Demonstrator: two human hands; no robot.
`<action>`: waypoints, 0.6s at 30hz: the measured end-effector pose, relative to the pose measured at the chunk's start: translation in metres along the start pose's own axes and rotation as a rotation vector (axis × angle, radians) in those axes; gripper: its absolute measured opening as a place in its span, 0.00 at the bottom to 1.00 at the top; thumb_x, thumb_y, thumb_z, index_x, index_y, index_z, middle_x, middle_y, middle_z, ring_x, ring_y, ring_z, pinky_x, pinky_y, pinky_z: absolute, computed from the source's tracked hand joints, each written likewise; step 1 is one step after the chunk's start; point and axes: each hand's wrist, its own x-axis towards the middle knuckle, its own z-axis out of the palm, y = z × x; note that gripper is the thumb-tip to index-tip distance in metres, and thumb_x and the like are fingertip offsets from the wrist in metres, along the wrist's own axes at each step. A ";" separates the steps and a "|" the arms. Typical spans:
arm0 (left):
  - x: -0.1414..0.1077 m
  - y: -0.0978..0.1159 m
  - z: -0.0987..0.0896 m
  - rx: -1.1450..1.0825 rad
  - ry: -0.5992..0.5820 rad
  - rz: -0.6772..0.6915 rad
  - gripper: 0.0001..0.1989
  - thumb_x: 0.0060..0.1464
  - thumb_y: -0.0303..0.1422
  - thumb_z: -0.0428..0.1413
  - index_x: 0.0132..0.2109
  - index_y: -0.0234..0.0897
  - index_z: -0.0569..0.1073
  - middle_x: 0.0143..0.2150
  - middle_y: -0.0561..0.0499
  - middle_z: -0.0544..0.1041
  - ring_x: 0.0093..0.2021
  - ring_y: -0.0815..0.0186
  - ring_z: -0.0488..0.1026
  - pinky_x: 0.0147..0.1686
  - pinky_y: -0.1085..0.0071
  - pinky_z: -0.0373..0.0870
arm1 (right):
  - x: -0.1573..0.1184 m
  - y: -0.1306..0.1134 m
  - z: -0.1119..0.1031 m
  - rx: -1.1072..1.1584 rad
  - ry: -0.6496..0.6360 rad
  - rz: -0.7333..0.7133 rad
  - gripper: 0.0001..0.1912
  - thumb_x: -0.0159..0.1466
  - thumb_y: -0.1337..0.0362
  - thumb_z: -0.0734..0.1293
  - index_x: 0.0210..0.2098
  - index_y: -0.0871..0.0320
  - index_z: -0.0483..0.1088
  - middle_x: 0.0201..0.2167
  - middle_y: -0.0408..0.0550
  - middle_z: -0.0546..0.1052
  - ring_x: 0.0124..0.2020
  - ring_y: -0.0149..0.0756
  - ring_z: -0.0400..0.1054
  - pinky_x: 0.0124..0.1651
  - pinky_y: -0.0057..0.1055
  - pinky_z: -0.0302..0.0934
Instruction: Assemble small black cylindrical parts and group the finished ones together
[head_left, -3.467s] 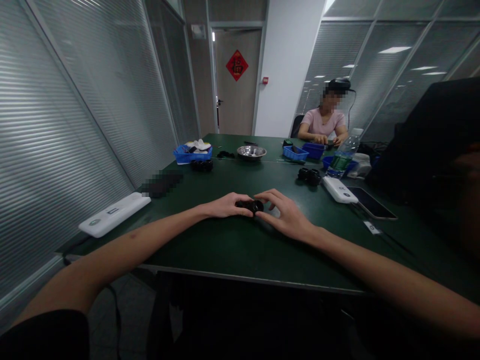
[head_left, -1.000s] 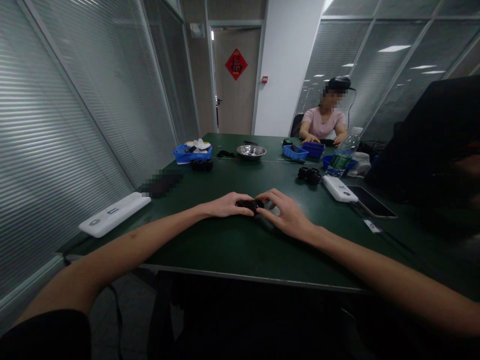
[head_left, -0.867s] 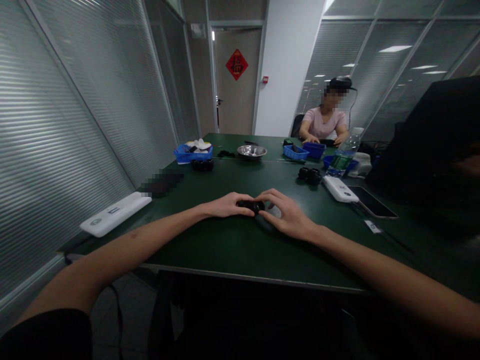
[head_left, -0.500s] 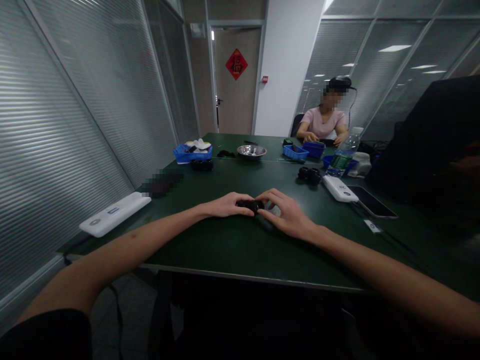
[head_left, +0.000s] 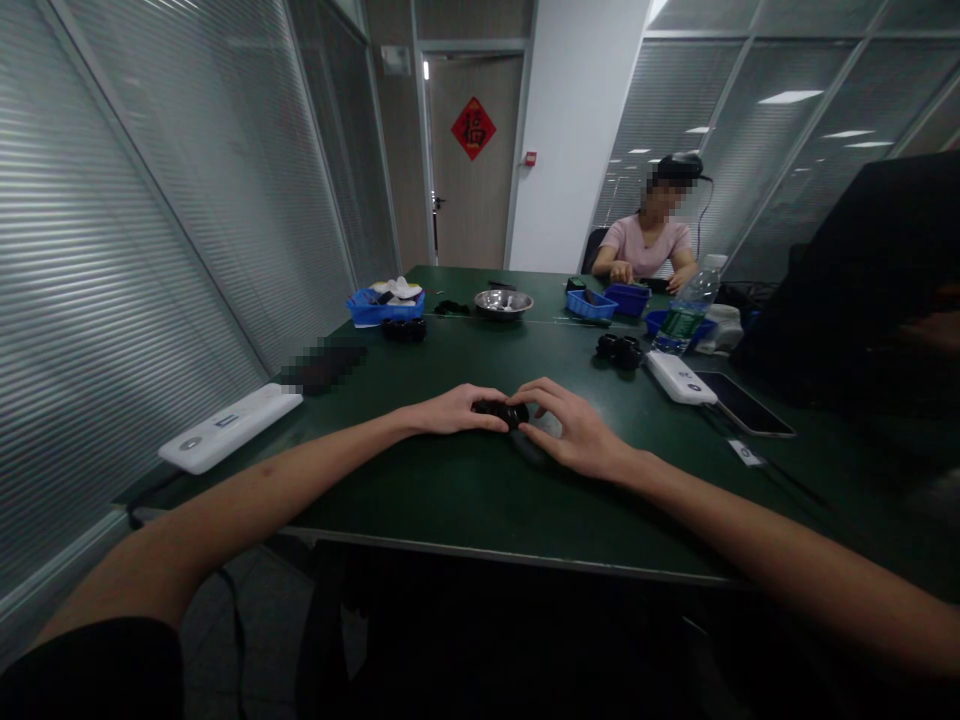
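Both hands meet at the middle of the dark green table (head_left: 450, 500), closed from either side on a small black part (head_left: 501, 411) that rests on the surface between them; the left hand (head_left: 450, 410) pins it with curled fingers, the right hand (head_left: 574, 430) pinches its other end with thumb and forefinger; what the part is, the view is too dim and small to tell; to work it well, I judge the left should keep it pressed flat and steady while the right does the fine turning or pushing, wrists resting on the table, force kept light so the piece does not skid; a white flat device (head_left: 229, 427) lies well to the left near the edge, a white power bank (head_left: 679, 378) and a phone (head_left: 742, 404) to the right, black rings (head_left: 619, 348) beyond them beside a water bottle (head_left: 686, 315); farther off stand blue trays (head_left: 384, 305) and a steel bowl (head_left: 503, 301); a person in pink (head_left: 645, 245) works at the far end; glass walls with blinds enclose the room, a door with a red sign (head_left: 473, 128) behind.
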 end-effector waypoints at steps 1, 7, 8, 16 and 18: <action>0.000 0.000 0.000 0.004 0.004 0.001 0.23 0.62 0.42 0.62 0.59 0.35 0.74 0.54 0.45 0.77 0.53 0.58 0.74 0.53 0.65 0.67 | 0.000 0.000 0.000 -0.003 0.002 -0.008 0.17 0.69 0.64 0.67 0.57 0.54 0.69 0.53 0.54 0.72 0.52 0.47 0.70 0.52 0.46 0.71; 0.001 -0.002 0.000 -0.020 -0.015 0.029 0.21 0.63 0.41 0.61 0.59 0.35 0.75 0.55 0.45 0.77 0.55 0.59 0.74 0.55 0.65 0.66 | 0.000 0.000 0.001 -0.021 0.016 0.103 0.14 0.71 0.59 0.67 0.54 0.54 0.70 0.49 0.53 0.73 0.43 0.43 0.72 0.46 0.44 0.72; 0.001 -0.001 0.000 -0.019 -0.015 0.031 0.21 0.63 0.41 0.61 0.59 0.36 0.74 0.55 0.45 0.77 0.55 0.59 0.73 0.55 0.65 0.66 | 0.000 0.000 0.001 -0.020 0.009 0.097 0.14 0.71 0.60 0.67 0.54 0.54 0.70 0.49 0.53 0.73 0.43 0.43 0.72 0.46 0.44 0.72; 0.000 0.002 0.000 -0.014 -0.008 0.010 0.21 0.63 0.40 0.61 0.59 0.35 0.74 0.54 0.45 0.77 0.54 0.58 0.73 0.53 0.64 0.67 | 0.000 0.000 0.002 -0.016 0.032 0.056 0.15 0.70 0.60 0.67 0.56 0.53 0.69 0.51 0.53 0.73 0.48 0.45 0.72 0.50 0.46 0.72; 0.000 0.002 0.000 -0.027 -0.015 0.010 0.20 0.63 0.40 0.61 0.58 0.36 0.75 0.54 0.45 0.77 0.54 0.58 0.73 0.54 0.64 0.67 | 0.000 0.000 0.002 -0.020 0.047 0.109 0.13 0.71 0.58 0.67 0.53 0.54 0.70 0.48 0.52 0.74 0.44 0.43 0.73 0.46 0.44 0.73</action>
